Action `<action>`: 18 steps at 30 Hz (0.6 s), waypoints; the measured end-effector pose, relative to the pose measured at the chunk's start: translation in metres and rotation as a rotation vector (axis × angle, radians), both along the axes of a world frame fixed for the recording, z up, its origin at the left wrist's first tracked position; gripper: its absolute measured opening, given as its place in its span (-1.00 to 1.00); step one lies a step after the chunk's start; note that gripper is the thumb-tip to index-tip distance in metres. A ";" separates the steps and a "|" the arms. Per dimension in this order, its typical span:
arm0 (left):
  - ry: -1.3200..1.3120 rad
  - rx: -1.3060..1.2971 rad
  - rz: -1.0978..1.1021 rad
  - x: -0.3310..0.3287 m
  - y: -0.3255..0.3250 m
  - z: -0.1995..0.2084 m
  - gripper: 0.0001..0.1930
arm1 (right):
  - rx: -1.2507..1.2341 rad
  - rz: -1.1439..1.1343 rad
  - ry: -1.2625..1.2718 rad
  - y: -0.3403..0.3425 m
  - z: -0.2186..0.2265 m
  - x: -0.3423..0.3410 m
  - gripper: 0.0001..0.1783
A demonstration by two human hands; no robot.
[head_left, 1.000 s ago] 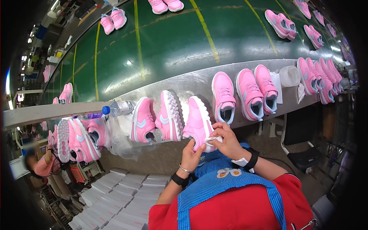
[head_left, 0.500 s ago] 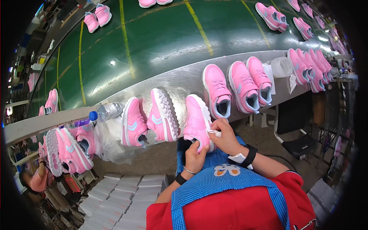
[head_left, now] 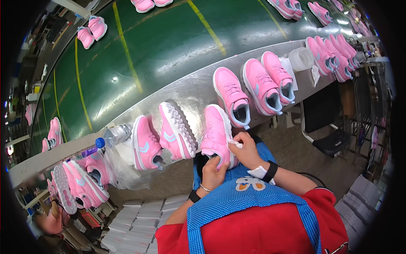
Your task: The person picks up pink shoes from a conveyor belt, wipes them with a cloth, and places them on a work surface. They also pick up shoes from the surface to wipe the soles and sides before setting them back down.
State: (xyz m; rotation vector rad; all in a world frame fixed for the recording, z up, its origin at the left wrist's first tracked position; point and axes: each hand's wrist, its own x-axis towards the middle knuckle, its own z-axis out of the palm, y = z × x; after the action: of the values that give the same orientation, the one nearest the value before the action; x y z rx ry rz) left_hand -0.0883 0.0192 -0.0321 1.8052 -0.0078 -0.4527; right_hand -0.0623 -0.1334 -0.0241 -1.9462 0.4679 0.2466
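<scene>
A pink sneaker [head_left: 215,129] with a white sole lies in front of me, its heel end toward my body. My left hand [head_left: 212,172] grips it at the heel, fingers partly inside the opening. With closed fingers, my right hand [head_left: 246,149] presses a small white cloth [head_left: 235,144] against the side of the shoe near the sole. To the left, one sneaker [head_left: 146,144] stands upright and another [head_left: 175,131] lies tipped on its side, its bumpy white sole showing. Several pink sneakers stand to the right, the nearest [head_left: 231,95] close to the held one.
A metal ledge [head_left: 190,89] runs along a green conveyor belt [head_left: 160,55] carrying more pink shoes. A blue-capped plastic bottle [head_left: 116,135] lies at the left, near more sneakers [head_left: 82,182]. A clear tub [head_left: 301,59] and black chair [head_left: 325,127] are right; white boxes [head_left: 139,220] lie below.
The view has tilted and shifted slightly, so the belt and shoes sit differently in it. Both hands keep their hold on the sneaker and the cloth at its side.
</scene>
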 end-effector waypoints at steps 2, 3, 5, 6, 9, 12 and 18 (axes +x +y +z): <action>0.001 0.119 -0.115 0.003 0.003 0.002 -0.78 | -0.030 -0.054 -0.027 0.006 -0.005 0.002 -0.79; 0.001 0.120 -0.124 0.003 0.003 0.002 -0.78 | -0.059 -0.097 -0.053 0.009 -0.007 0.002 -0.79; -0.001 0.055 -0.048 0.002 0.001 0.000 -0.77 | 0.025 -0.085 -0.021 0.004 -0.007 -0.004 -0.79; -0.003 0.056 -0.053 0.002 0.002 -0.003 -0.77 | 0.109 -0.064 0.009 0.002 -0.007 -0.005 -0.79; 0.032 0.029 -0.035 0.004 0.003 -0.003 -0.77 | 0.040 0.046 0.005 -0.004 0.000 -0.004 -0.80; 0.010 0.067 -0.082 0.006 0.001 0.004 -0.77 | -0.002 -0.105 -0.022 0.006 -0.006 0.001 -0.78; 0.025 0.056 -0.060 0.002 0.004 -0.001 -0.77 | 0.093 0.003 0.052 -0.002 0.001 -0.008 -0.81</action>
State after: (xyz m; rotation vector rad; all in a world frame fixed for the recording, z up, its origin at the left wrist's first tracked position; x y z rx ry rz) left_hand -0.0859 0.0235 -0.0329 1.8581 -0.0321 -0.5226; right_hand -0.0702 -0.1358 -0.0234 -1.8538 0.4793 0.3160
